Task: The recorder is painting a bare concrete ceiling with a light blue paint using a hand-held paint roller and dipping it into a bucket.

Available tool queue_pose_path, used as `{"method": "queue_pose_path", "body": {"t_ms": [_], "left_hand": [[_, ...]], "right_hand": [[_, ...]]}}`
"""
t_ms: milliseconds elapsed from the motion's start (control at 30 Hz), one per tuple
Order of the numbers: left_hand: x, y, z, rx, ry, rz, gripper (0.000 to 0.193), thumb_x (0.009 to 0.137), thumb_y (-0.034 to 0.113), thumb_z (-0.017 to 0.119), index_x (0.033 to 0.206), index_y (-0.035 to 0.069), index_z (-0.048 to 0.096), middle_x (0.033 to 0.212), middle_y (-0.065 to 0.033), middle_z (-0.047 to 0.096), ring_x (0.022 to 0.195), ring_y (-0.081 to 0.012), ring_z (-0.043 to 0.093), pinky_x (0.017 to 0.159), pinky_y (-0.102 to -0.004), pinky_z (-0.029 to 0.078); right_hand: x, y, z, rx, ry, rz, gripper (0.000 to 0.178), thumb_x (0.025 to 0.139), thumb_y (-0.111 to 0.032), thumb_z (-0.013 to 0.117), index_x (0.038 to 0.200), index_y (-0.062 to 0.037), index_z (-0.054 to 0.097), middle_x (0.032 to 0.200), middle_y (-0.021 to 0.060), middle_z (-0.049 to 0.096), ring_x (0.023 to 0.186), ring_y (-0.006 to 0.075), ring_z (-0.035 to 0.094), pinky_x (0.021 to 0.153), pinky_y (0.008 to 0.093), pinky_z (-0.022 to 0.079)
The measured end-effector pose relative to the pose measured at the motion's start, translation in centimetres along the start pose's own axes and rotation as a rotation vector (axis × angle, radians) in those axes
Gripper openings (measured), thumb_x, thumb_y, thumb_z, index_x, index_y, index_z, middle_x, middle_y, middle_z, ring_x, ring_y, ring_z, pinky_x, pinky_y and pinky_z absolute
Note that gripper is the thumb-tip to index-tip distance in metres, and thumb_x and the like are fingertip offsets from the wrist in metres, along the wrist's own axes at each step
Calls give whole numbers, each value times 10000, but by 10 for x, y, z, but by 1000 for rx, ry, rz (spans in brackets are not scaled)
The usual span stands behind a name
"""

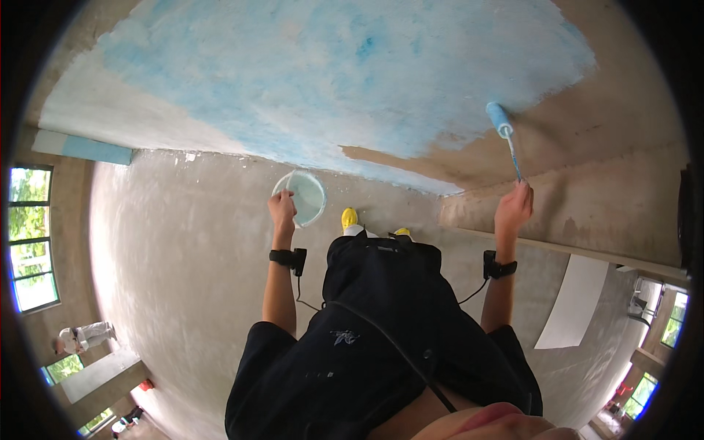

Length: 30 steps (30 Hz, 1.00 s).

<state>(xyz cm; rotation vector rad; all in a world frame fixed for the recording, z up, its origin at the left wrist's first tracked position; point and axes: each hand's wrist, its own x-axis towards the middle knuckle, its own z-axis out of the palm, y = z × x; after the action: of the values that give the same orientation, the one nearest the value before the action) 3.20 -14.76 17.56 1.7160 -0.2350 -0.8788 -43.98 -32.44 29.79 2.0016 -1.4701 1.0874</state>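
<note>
My right hand (513, 208) is closed round the handle of a small paint roller (500, 119), out to the right. The roller's blue sleeve lies against the wall (469, 66), at the border between pale blue paint and bare brown plaster. Blue paint marks its thin rod. My left hand (281, 210) is closed at the near-left side of a round, pale bucket (322, 202), apparently on its handle. The bucket's inside looks pale greenish white; how much paint it holds I cannot tell.
Below me is a grey concrete floor (183, 242), and my shoes wear yellow covers (350, 217). A white sheet or panel (576, 301) lies to the right. On the far left, another person (84, 337) is near some windows (31, 238).
</note>
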Motion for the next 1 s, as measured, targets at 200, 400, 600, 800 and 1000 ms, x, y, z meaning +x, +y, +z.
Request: {"method": "queue_pose_path", "body": {"t_ms": [200,400,600,800,1000], "left_hand": [[32,-106,-60,345,310,169,285,883,181,497,767,-50,616,493,-5,452,368,-109,404,354,-271,311],[20,-138,-67,343,406,-96,303,848,159,491,783,-76,672,647,-135,626,626,-201,595,601,-343,459],[17,-169,-103,301,526,-153,283,844,154,503,783,-65,672,621,-127,609,595,-213,597,577,-356,468],[9,-166,-94,241,549,-192,254,831,142,502,783,-60,649,514,-58,498,379,-165,471,360,-305,355],[17,-173,-98,211,489,-259,288,877,192,502,802,-32,666,570,-89,551,469,-201,543,429,-335,439]], "right_hand": [[-4,2,2,-42,-26,-70,112,812,53,548,903,-11,544,769,124,586,706,295,603,560,379,497],[-15,9,11,-91,-89,-162,126,797,34,591,899,-28,551,737,96,569,682,263,592,544,358,493],[-6,-1,25,-69,-121,-141,121,802,7,614,906,-37,567,729,94,561,665,263,583,542,351,492],[-21,-16,41,110,-185,101,72,853,-18,547,922,-14,570,764,115,621,689,303,614,591,394,502],[-10,-67,28,414,-333,492,178,932,-121,461,880,11,568,714,130,631,613,283,601,583,378,472]]}}
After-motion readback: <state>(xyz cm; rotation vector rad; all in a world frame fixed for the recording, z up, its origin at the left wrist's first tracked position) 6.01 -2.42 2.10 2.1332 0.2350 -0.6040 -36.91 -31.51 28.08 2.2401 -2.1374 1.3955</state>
